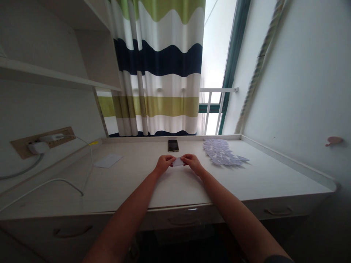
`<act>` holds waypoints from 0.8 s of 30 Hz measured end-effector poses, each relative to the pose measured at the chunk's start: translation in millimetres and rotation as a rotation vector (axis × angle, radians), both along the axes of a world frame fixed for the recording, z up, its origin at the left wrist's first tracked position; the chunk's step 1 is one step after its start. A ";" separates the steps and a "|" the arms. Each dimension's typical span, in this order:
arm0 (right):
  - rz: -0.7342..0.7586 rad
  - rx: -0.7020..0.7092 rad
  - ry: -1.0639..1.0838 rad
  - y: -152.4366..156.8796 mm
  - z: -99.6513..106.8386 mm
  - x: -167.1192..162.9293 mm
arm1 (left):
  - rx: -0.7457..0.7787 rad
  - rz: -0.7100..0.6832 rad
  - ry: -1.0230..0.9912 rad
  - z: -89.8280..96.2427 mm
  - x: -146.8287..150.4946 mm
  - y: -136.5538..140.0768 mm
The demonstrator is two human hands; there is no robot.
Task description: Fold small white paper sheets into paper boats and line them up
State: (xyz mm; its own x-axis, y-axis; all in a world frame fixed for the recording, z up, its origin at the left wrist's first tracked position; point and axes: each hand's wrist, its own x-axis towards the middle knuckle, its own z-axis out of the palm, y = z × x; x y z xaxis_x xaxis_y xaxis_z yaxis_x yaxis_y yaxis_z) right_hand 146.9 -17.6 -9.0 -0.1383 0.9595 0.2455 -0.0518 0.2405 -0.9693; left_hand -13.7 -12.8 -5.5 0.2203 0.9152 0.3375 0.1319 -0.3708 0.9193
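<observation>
Between my two hands is a small white piece of paper [178, 162], held just over the desk. My left hand [165, 163] pinches its left edge, and my right hand [192, 162] pinches the right edge. The fingers curled behind the paper are partly hidden. To the right of my right hand lies a pile of many folded, pointed paper pieces [219, 151]. A black smartphone [173, 145] lies flat just beyond my hands. Off to the left rest a few flat paper sheets [107, 160].
The white desk [131, 182] has a raised rim at its back and right side. Chargers sit in a wall socket [42, 141] at left, with white cables [59, 179] trailing over the desk. A striped curtain [159, 87] hangs behind. Drawer handles [72, 231] line the front.
</observation>
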 end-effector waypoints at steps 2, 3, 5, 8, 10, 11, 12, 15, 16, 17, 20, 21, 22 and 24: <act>-0.009 0.021 -0.005 0.0 0.6 1.1 | -0.033 -0.037 0.006 1.0 0.4 -1.6; -0.008 0.028 -0.013 -0.6 1.2 1.5 | -0.048 -0.062 0.019 1.3 0.7 -2.5; 0.010 0.036 -0.038 -2.7 2.6 1.7 | -0.066 -0.098 0.043 1.8 1.3 -4.2; 0.051 0.034 -0.059 -6.3 4.5 0.7 | -0.065 -0.115 0.068 1.8 1.7 -4.5; 0.064 0.017 -0.032 -8.0 5.3 -0.2 | -0.058 -0.110 0.065 1.5 1.4 -2.8; 0.068 0.005 -0.011 -8.6 5.5 -0.5 | -0.057 -0.100 0.056 1.3 1.1 -1.7; 0.075 -0.008 0.012 -9.0 5.7 -0.6 | -0.057 -0.083 0.041 1.1 0.7 -0.7; 0.114 -0.044 0.059 -9.1 5.6 -0.3 | -0.064 -0.039 -0.021 1.0 -0.4 0.8; 0.130 -0.049 0.068 -8.8 5.3 -0.1 | -0.066 -0.033 -0.043 1.1 -0.6 0.7; 0.147 -0.052 0.073 -8.3 4.8 0.2 | -0.068 -0.030 -0.062 1.2 -0.7 0.3; 0.177 -0.042 0.081 -6.4 2.5 0.8 | -0.067 -0.033 -0.078 0.8 -0.6 -0.6; 0.178 -0.039 0.083 -5.7 1.7 0.9 | -0.066 -0.035 -0.070 0.3 -0.5 -0.5; 0.177 -0.038 0.083 -5.2 1.0 0.9 | -0.063 -0.039 -0.060 -0.3 -0.3 -0.2; 0.176 -0.040 0.083 -4.6 0.2 0.7 | -0.048 -0.040 -0.043 -1.7 0.0 1.0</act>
